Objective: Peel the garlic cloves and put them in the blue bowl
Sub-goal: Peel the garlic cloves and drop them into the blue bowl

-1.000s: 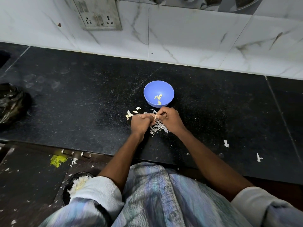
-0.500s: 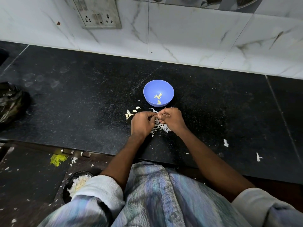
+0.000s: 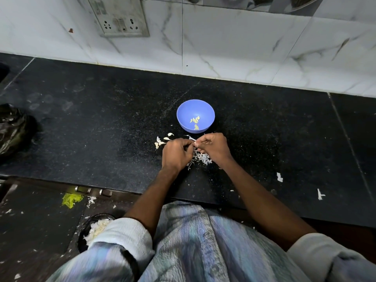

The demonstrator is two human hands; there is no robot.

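Inside blue bowl [image 3: 184,110], peeled yellowish cloves [image 3: 195,120].

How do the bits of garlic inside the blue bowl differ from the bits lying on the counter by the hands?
The peeled cloves in the blue bowl look yellowish and smooth; the unpeeled cloves on the black counter look whiter. The bowl's cloves sit clustered at its bottom; the counter's lie scattered left of the left hand. Both groups are small and few.
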